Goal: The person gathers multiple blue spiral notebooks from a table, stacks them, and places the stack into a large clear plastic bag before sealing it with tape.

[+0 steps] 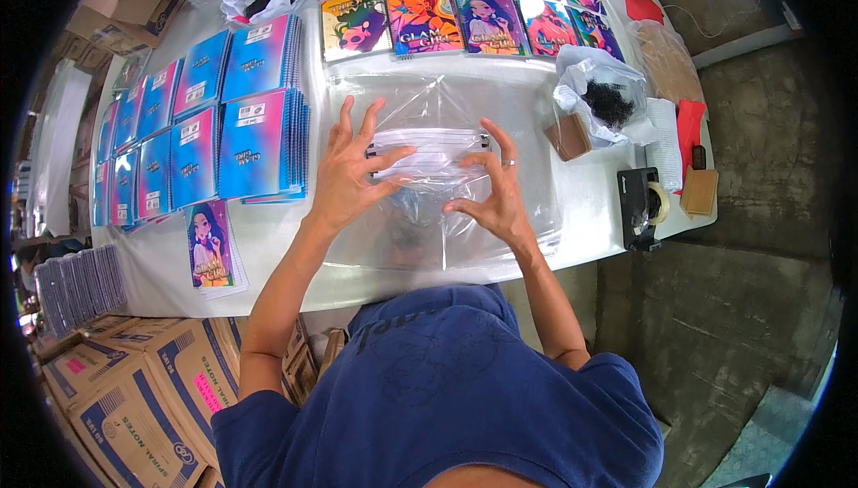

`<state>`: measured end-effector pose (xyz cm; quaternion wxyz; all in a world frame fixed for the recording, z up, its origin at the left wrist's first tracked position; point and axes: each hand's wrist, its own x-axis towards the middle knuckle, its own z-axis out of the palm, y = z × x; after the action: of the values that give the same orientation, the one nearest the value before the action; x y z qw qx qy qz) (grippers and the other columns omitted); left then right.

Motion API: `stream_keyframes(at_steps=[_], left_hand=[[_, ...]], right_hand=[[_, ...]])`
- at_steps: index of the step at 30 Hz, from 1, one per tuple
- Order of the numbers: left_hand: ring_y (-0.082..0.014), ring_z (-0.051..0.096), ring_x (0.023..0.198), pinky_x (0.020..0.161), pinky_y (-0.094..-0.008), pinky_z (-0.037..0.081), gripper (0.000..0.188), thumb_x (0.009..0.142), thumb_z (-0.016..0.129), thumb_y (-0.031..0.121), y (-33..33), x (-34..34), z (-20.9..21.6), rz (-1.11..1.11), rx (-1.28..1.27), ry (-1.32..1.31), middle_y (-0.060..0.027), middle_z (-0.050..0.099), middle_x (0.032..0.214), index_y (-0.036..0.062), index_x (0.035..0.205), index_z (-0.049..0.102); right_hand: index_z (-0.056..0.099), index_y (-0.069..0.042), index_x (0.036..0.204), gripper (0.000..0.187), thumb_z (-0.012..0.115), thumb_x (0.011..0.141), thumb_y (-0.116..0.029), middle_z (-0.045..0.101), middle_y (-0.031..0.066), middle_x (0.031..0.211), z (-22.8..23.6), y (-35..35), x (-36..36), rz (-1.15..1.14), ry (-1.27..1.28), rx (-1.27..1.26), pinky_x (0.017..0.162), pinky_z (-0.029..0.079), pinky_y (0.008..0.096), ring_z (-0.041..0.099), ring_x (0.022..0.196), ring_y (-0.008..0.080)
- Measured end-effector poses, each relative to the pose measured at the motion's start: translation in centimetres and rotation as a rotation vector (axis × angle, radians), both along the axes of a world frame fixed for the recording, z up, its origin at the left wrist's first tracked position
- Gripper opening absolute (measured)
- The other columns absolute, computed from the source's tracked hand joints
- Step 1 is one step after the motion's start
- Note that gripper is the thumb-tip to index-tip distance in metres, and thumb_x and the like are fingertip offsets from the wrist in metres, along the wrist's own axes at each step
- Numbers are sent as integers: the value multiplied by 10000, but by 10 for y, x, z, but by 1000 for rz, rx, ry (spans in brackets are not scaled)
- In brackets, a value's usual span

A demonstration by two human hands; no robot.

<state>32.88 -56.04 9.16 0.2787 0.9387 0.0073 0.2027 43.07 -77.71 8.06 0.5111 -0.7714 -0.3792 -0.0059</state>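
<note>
In front of me a small stack of spiral notebooks (429,150) shows its white page edges, with dark bits of coil at both ends. Clear plastic film (444,229) lies over and around it and spreads across the table. My left hand (353,162) grips the stack's left end, fingers curved over it and thumb at the near side. At the opposite end my right hand (497,186), with a ring on one finger, holds it the same way. How firmly the fingertips press through the film cannot be made out.
Stacks of blue-pink spiral notebooks (255,144) stand left, with a single illustrated notebook (209,247) nearer me. Colourful notebooks (424,23) lie in rows at the back. To the right are a bag of black coils (608,102) and a tape dispenser (638,208). Cartons (134,408) sit lower left.
</note>
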Motion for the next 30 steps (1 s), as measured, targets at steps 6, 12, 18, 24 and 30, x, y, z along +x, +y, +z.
stream_keyframes(at_steps=[6, 12, 18, 24, 30], left_hand=[[-384, 172, 1409, 1098, -491, 250, 370, 694, 781, 295, 0, -2, 1, -16, -15, 16, -56, 314, 1516, 298, 1060, 727], [-392, 159, 1416, 1111, -503, 224, 320, 741, 755, 318, 22, 12, 0, -161, -196, 155, -28, 279, 1535, 265, 1056, 731], [-373, 165, 1420, 1116, -503, 221, 307, 756, 750, 335, 28, 34, 2, -200, -290, 133, 17, 352, 1500, 249, 1050, 730], [-370, 189, 1416, 1113, -496, 238, 344, 719, 778, 288, 31, 41, -11, -191, -296, 16, -1, 432, 1451, 231, 1055, 730], [-311, 310, 1378, 1102, -452, 274, 554, 668, 819, 267, 22, 48, -7, -116, -602, 11, -79, 471, 1416, 169, 1189, 659]], right_hand=[[640, -129, 807, 257, 830, 648, -197, 395, 150, 1414, -14, 9, 0, -77, 10, 99, 1046, 274, 480, 337, 1301, 351], [714, -125, 749, 146, 805, 691, -223, 596, 84, 1198, 10, 6, 25, 20, -82, -122, 1017, 288, 410, 525, 1150, 233], [733, -147, 769, 194, 809, 674, -299, 646, 36, 1036, 14, 9, 40, 29, -157, -187, 937, 275, 440, 572, 959, 179], [719, -129, 776, 231, 817, 662, -306, 641, -11, 968, 20, 16, 48, 55, -142, -213, 915, 279, 431, 582, 891, 141], [694, -60, 832, 277, 841, 651, -210, 629, -6, 927, 22, 28, 55, -7, 399, -19, 808, 359, 299, 559, 851, 134]])
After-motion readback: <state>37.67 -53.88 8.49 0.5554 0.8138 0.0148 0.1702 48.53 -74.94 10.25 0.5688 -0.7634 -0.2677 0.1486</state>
